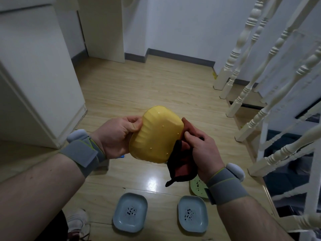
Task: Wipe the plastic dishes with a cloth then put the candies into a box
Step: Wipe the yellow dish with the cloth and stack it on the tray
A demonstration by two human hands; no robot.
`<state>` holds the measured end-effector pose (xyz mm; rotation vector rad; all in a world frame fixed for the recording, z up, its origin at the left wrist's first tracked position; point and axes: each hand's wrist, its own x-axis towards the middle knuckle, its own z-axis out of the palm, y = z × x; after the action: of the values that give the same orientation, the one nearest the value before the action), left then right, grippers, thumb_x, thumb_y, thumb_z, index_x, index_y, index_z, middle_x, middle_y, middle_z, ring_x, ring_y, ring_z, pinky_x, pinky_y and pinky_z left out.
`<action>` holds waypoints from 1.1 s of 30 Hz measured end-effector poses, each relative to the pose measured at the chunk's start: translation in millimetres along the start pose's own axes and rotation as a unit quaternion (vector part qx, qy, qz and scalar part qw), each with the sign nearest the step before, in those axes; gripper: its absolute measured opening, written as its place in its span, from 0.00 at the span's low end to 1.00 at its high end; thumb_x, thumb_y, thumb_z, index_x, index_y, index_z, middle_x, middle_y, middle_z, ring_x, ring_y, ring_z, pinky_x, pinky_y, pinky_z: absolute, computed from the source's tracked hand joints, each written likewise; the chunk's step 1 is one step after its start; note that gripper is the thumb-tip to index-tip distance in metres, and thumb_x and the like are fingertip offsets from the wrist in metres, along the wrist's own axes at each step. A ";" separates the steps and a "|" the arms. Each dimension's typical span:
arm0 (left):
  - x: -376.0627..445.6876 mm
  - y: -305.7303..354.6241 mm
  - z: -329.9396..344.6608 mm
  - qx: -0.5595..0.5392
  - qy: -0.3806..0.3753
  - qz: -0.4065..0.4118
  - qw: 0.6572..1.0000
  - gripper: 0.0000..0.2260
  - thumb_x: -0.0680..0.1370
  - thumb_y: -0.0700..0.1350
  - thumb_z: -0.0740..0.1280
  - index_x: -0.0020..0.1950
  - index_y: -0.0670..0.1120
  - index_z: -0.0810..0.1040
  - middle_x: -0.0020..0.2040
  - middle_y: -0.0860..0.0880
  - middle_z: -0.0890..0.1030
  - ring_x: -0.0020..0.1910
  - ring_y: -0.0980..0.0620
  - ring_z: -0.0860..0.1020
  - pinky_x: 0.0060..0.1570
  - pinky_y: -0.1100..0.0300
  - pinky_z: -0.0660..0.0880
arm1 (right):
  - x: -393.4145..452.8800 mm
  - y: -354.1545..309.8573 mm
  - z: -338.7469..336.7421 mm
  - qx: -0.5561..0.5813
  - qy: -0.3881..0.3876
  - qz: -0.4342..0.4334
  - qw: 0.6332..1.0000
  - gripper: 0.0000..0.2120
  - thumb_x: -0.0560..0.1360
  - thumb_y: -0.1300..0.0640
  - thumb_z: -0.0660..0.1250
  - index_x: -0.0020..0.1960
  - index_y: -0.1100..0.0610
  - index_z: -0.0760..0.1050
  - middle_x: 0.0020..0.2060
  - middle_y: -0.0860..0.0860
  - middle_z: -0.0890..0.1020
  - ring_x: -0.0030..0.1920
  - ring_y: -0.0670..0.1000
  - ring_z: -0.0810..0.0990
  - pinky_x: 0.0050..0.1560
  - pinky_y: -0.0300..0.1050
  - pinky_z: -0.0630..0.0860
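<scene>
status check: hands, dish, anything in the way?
Left hand grips yellow dish, underside to camera. Right hand holds cloth at its edge. Two blue dishes on floor, dark specks inside. Nothing in the way.

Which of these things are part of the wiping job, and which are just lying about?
Job: yellow dish, cloth, two blue dishes, green dish, left hand, right hand.
Lying about: shoe, stair railing, cupboard.

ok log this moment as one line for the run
step: wiping | left hand: grips yellow plastic dish, underside to camera | right hand: holds dark red-and-black cloth at dish edge | floor: two blue dishes spotted
</scene>
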<state>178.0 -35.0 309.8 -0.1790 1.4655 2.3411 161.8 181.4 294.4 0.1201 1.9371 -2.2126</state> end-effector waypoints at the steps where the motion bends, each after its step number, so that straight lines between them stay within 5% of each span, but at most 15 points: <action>1: 0.2 -0.5 0.8 0.013 0.001 -0.003 1.000 0.15 0.73 0.44 0.62 0.55 0.39 0.78 0.36 0.45 0.80 0.31 0.51 0.78 0.33 0.58 0.79 | 0.5 0.4 0.2 -0.016 -0.005 -0.008 1.000 0.16 0.78 0.64 0.63 0.64 0.54 0.78 0.47 0.55 0.85 0.36 0.50 0.81 0.51 0.49 0.80; 3: 1.0 -3.5 2.6 0.046 0.012 -0.014 0.999 0.13 0.76 0.42 0.62 0.57 0.39 0.79 0.38 0.44 0.81 0.33 0.50 0.79 0.34 0.56 0.79 | 0.6 1.7 1.7 -0.080 -0.014 -0.033 0.996 0.16 0.75 0.58 0.66 0.62 0.49 0.79 0.43 0.52 0.83 0.39 0.50 0.79 0.55 0.53 0.78; 6: 4.6 -13.3 6.4 0.096 0.053 -0.024 0.994 0.12 0.81 0.39 0.59 0.60 0.37 0.78 0.48 0.39 0.80 0.41 0.45 0.79 0.36 0.56 0.80 | -0.6 9.0 8.6 -0.198 -0.055 -0.081 0.975 0.23 0.66 0.45 0.67 0.62 0.38 0.77 0.55 0.45 0.82 0.57 0.53 0.79 0.65 0.59 0.72; 9: 10.5 -25.4 12.1 0.054 0.086 -0.026 0.994 0.13 0.82 0.38 0.57 0.62 0.34 0.75 0.52 0.36 0.77 0.47 0.42 0.77 0.42 0.55 0.79 | -4.9 11.8 15.8 -0.313 -0.075 -0.167 0.932 0.25 0.68 0.45 0.63 0.65 0.34 0.72 0.67 0.33 0.71 0.64 0.48 0.74 0.69 0.46 0.68; 12: 13.7 -32.3 18.1 -0.044 0.083 -0.038 0.995 0.13 0.82 0.37 0.57 0.62 0.35 0.75 0.52 0.36 0.78 0.50 0.41 0.76 0.47 0.51 0.78 | -10.7 16.3 23.7 -0.424 -0.095 -0.254 0.864 0.24 0.71 0.49 0.62 0.66 0.34 0.70 0.70 0.31 0.65 0.56 0.49 0.73 0.60 0.36 0.67; 15: 19.6 -30.7 15.8 -0.144 0.112 -0.035 0.983 0.09 0.82 0.37 0.56 0.54 0.40 0.76 0.48 0.37 0.77 0.47 0.43 0.78 0.46 0.51 0.80 | -19.8 33.4 33.1 -0.506 -0.092 -0.334 0.790 0.22 0.71 0.47 0.61 0.64 0.36 0.74 0.69 0.36 0.70 0.45 0.49 0.70 0.47 0.46 0.75; 17: 21.0 -24.7 8.2 -0.197 0.148 -0.033 0.969 0.11 0.84 0.42 0.54 0.59 0.41 0.74 0.54 0.35 0.77 0.55 0.39 0.78 0.52 0.43 0.78 | -22.1 48.8 34.0 -0.522 -0.085 -0.357 0.770 0.22 0.71 0.47 0.61 0.64 0.38 0.74 0.69 0.39 0.72 0.43 0.49 0.70 0.42 0.48 0.76; 20: 21.2 -19.1 1.7 -0.216 0.133 -0.039 0.967 0.17 0.84 0.45 0.54 0.70 0.41 0.71 0.63 0.33 0.77 0.62 0.36 0.77 0.49 0.35 0.76 | -16.3 60.9 24.2 -0.499 -0.056 -0.331 0.799 0.25 0.71 0.48 0.60 0.68 0.38 0.71 0.69 0.39 0.72 0.43 0.50 0.73 0.43 0.46 0.76; 24: 14.8 -25.4 8.8 -0.135 0.102 -0.023 0.985 0.16 0.83 0.41 0.55 0.69 0.38 0.71 0.61 0.37 0.76 0.58 0.40 0.76 0.52 0.40 0.76 | 3.4 44.5 6.0 -0.368 0.067 -0.146 0.916 0.22 0.74 0.49 0.65 0.68 0.40 0.71 0.63 0.42 0.78 0.55 0.46 0.79 0.51 0.31 0.71; 28: 12.9 -36.5 15.6 -0.092 0.100 -0.050 0.990 0.16 0.83 0.39 0.55 0.68 0.35 0.71 0.59 0.35 0.74 0.56 0.41 0.74 0.52 0.46 0.78 | -6.3 32.6 18.4 -0.447 0.020 -0.218 0.867 0.27 0.72 0.47 0.60 0.71 0.39 0.67 0.70 0.37 0.70 0.51 0.50 0.76 0.54 0.46 0.76; 31: 15.3 -32.4 14.9 -0.121 0.100 -0.044 0.987 0.14 0.83 0.39 0.56 0.64 0.36 0.74 0.55 0.35 0.77 0.51 0.42 0.78 0.49 0.50 0.79 | -24.5 39.2 36.3 -0.486 -0.034 -0.312 0.816 0.29 0.68 0.48 0.57 0.69 0.41 0.70 0.69 0.38 0.70 0.46 0.50 0.73 0.47 0.45 0.75; 33: 16.9 -25.1 11.9 -0.136 0.103 -0.026 0.985 0.12 0.83 0.41 0.55 0.60 0.38 0.75 0.51 0.37 0.79 0.49 0.43 0.79 0.51 0.47 0.78 | -22.4 44.8 33.8 -0.482 -0.020 -0.316 0.817 0.29 0.68 0.50 0.57 0.69 0.41 0.71 0.68 0.38 0.72 0.44 0.49 0.72 0.44 0.42 0.74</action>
<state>172.8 -10.5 289.0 -0.5382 1.2023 2.5336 195.0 144.7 259.8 -0.8063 3.0955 -1.1177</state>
